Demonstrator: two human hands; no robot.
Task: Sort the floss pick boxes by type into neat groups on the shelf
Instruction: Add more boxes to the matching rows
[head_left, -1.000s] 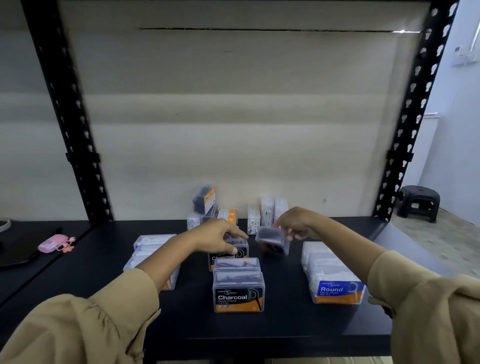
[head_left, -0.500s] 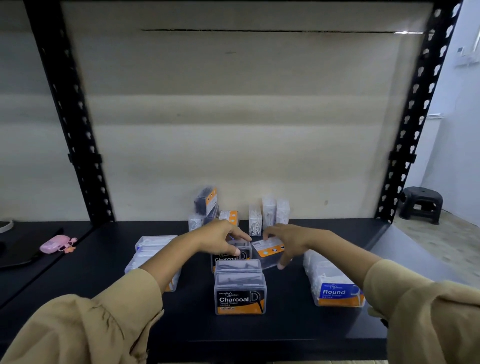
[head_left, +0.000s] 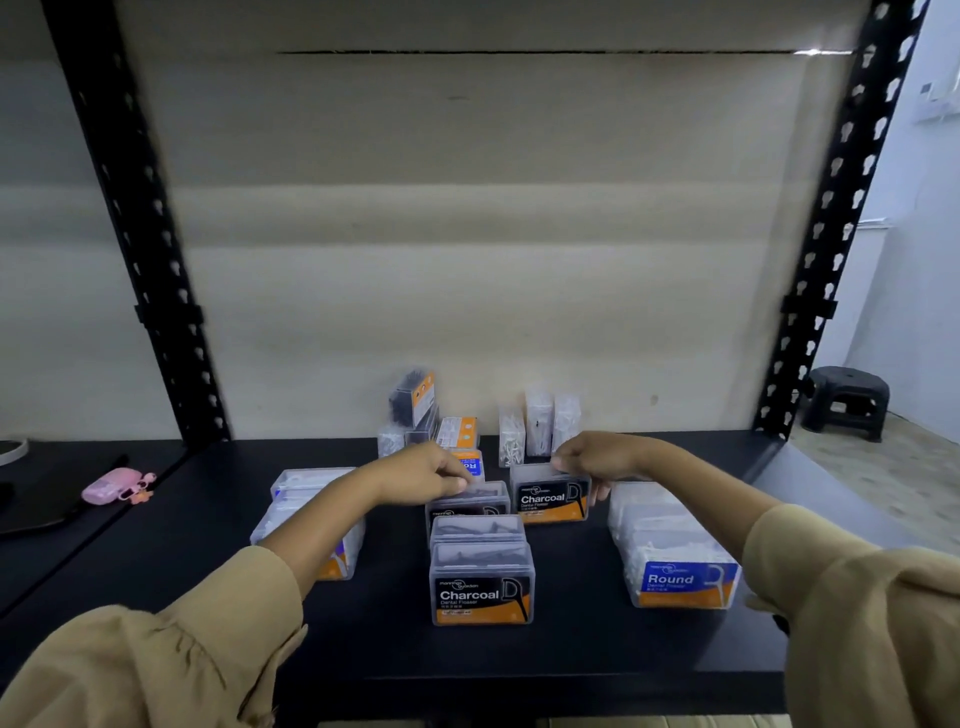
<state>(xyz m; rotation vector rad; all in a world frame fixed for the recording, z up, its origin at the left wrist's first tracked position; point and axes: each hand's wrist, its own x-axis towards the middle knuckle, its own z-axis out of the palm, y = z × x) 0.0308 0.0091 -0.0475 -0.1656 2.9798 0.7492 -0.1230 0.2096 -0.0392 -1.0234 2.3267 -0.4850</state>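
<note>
Right hand (head_left: 597, 460) grip pinches a charcoal box (head_left: 553, 499) by its top edge and right end. The box stands on the shelf (head_left: 208, 545), label toward me, long axis left-right, just right of the 3-box charcoal row (head_left: 480, 571). Left hand (head_left: 423, 474) grip looks pinched on the rear box (head_left: 467, 503). Light, stiff, slick plastic: take it by the short ends.

Dim, even indoor light; brighter daylight reaches you from the room at right. The black shelf (head_left: 571, 654) swallows shadow detail. Wide-angle distortion splays the uprights (head_left: 150, 260) outward. Your sleeves (head_left: 156, 665) and the rear boxes (head_left: 537, 421) are soft; a glare streak (head_left: 820, 52) marks the top right.
</note>
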